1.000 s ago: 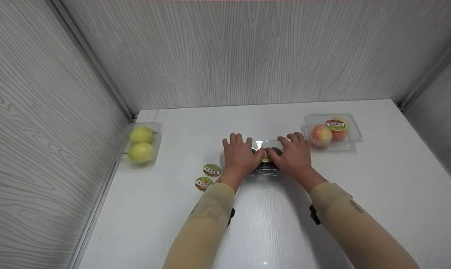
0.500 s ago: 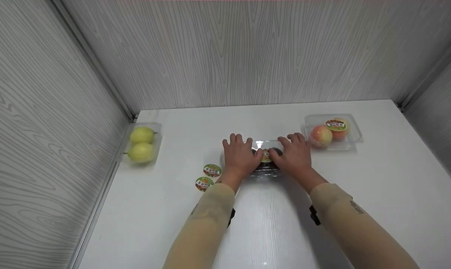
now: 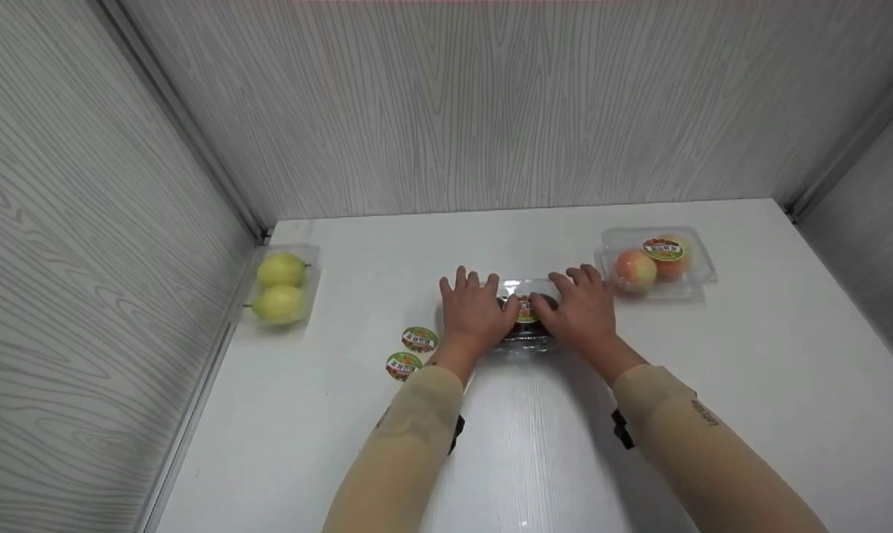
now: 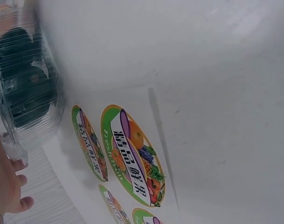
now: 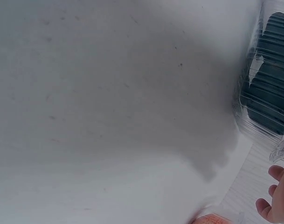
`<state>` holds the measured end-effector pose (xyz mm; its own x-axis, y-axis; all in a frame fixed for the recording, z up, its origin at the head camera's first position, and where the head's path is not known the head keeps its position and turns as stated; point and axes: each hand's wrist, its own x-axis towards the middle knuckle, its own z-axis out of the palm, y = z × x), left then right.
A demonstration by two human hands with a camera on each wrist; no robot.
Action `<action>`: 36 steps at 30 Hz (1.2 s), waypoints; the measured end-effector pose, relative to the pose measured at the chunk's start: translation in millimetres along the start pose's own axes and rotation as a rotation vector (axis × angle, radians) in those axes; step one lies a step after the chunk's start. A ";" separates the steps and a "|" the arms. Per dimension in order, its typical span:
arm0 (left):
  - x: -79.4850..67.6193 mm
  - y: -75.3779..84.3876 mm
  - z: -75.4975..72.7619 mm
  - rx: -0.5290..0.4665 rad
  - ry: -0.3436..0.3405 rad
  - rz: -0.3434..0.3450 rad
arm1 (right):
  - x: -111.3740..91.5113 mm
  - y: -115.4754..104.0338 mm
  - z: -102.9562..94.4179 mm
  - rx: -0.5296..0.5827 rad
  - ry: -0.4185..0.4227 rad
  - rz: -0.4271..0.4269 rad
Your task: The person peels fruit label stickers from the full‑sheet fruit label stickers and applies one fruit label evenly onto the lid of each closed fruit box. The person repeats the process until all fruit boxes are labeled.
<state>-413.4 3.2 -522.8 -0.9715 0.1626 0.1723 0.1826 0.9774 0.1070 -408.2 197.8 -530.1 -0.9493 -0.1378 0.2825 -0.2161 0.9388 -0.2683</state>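
Note:
A clear plastic clamshell box (image 3: 524,343) with dark round fruit (image 5: 272,79) inside lies between my two hands. On its lid is an oval fruit sticker (image 3: 525,309), partly covered by my thumbs. My left hand (image 3: 473,311) rests over the box's left end, fingers spread toward the far side and thumb touching the sticker's left edge. My right hand (image 3: 581,309) lies likewise over the right end, its thumb at the sticker's right edge. Left of the left wrist, a white sheet bears several more oval stickers (image 4: 132,156) with fruit pictures.
At the far left stands a clear box holding two yellow-green pears (image 3: 280,285). Back right is another clear box (image 3: 702,259) with two red-yellow fruits (image 3: 636,270) and an oval sticker on top. Wood-grain panels (image 3: 446,111) wall the white table at the back and sides.
My thumbs have slid slightly apart, uncovering more of the sticker between them. The box and the rest of both hands have stayed in place.

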 end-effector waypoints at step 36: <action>-2.1 -0.9 0.7 -0.003 0.021 0.010 | -0.3 1.6 2.7 0.036 0.029 0.003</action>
<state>-411.6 2.0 -523.9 -0.9663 0.1695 0.1936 0.1926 0.9753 0.1077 -408.8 198.6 -533.1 -0.9432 -0.1252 0.3078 -0.2216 0.9272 -0.3019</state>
